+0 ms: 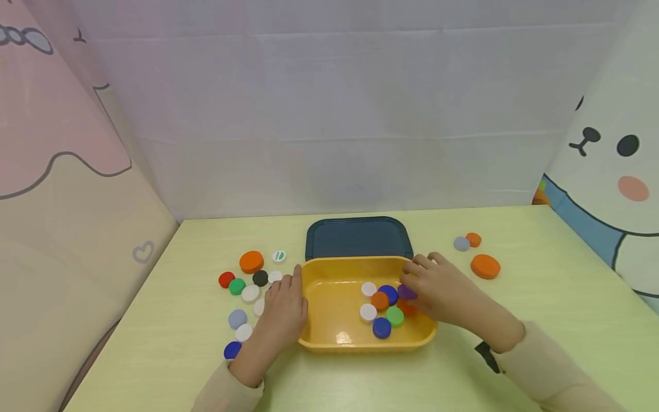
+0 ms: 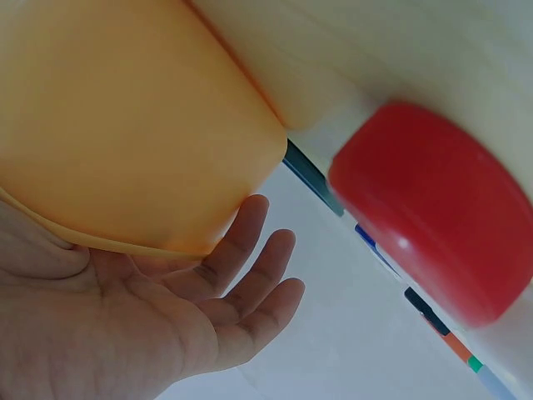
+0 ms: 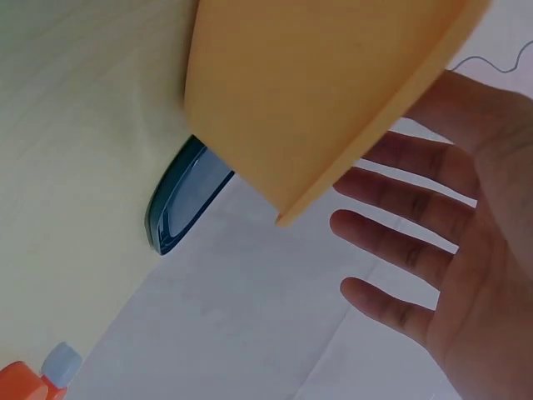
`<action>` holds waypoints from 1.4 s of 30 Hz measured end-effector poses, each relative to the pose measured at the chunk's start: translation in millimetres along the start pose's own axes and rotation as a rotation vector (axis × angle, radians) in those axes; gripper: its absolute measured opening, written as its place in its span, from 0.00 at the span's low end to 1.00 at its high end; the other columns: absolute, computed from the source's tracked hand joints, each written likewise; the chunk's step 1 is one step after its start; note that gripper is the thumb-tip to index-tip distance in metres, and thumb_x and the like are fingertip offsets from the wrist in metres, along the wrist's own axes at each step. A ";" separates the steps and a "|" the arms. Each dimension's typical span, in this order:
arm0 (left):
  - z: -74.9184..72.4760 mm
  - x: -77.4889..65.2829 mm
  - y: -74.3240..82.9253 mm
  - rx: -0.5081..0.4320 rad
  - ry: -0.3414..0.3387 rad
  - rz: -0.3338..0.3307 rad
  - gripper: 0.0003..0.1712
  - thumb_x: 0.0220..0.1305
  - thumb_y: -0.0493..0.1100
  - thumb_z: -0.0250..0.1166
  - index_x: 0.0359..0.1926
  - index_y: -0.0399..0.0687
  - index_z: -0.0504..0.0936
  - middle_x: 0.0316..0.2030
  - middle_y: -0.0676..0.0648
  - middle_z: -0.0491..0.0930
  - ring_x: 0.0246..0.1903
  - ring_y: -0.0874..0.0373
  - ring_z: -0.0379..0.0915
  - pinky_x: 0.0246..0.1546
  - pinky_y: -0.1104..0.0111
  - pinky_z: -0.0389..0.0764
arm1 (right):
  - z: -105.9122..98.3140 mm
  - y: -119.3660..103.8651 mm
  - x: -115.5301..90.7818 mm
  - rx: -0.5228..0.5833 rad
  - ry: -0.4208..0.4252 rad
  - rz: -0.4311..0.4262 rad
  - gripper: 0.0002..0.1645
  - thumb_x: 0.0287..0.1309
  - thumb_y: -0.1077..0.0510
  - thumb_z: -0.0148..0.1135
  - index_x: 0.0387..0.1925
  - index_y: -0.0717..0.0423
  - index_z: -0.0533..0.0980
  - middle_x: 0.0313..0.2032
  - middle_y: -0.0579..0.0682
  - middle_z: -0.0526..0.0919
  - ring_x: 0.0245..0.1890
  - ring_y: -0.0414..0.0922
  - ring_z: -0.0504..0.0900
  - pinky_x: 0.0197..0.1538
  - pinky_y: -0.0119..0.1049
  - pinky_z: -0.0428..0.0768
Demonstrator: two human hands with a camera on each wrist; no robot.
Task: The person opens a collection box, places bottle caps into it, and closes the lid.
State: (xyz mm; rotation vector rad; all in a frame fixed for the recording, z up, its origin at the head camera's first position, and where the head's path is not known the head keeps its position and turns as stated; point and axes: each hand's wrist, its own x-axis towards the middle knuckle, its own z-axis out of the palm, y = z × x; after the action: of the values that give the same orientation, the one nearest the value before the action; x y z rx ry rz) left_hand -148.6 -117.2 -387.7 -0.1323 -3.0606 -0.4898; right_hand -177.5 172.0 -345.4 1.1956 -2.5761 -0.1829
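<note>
A yellow tray point(image 1: 329, 347) stands before me with several bottle caps in its right half: white, blue, orange and green. My left hand point(image 1: 282, 312) grips the tray's left rim. In the left wrist view, its thumb is hidden behind the rim and its fingertips point(image 2: 250, 217) lie by the outer wall. My right hand point(image 1: 437, 289) reaches over the right rim, pinching a purple bottle cap point(image 1: 406, 292) between thumb and index finger. An orange cap point(image 1: 405, 309) lies just below it. In the right wrist view, the other fingers point(image 3: 391, 242) stretch outside the tray; the pinch is hidden.
A dark lid point(image 1: 360, 237) lies behind the tray. Several loose caps, including a red cap point(image 1: 226, 280) and a black cap point(image 1: 260, 278), are spread left of it. Right of the tray lie a large orange cap point(image 1: 485, 266), a grey-blue cap point(image 1: 461, 244) and a small orange cap point(image 1: 473, 239).
</note>
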 end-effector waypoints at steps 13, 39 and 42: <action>-0.9 -0.6 0.2 0.005 -0.003 0.000 0.33 0.65 0.41 0.48 0.68 0.38 0.52 0.52 0.39 0.68 0.50 0.46 0.62 0.59 0.53 0.63 | -1.1 -15.8 0.4 0.094 -0.206 -0.021 0.18 0.41 0.43 0.69 0.31 0.48 0.78 0.31 0.44 0.76 0.34 0.42 0.68 0.41 0.39 0.70; -0.3 0.2 -0.6 0.012 0.006 0.018 0.32 0.64 0.41 0.48 0.67 0.36 0.53 0.52 0.38 0.69 0.49 0.45 0.63 0.57 0.52 0.64 | 3.3 -16.0 8.3 0.157 -0.367 -0.003 0.17 0.42 0.38 0.66 0.24 0.45 0.76 0.24 0.39 0.72 0.30 0.41 0.65 0.35 0.36 0.62; -0.5 0.1 -0.5 0.011 0.008 0.019 0.32 0.64 0.41 0.47 0.67 0.36 0.53 0.51 0.38 0.69 0.49 0.45 0.63 0.57 0.52 0.64 | 1.7 -15.4 7.4 0.138 -0.316 -0.008 0.16 0.44 0.39 0.66 0.26 0.45 0.77 0.26 0.41 0.74 0.31 0.41 0.67 0.36 0.36 0.65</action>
State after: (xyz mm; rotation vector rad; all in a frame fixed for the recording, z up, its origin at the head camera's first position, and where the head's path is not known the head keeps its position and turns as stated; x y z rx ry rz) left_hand -148.8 -117.8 -387.4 -0.1581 -3.0505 -0.4710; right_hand -171.4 156.5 -349.0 1.3186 -2.8971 -0.2134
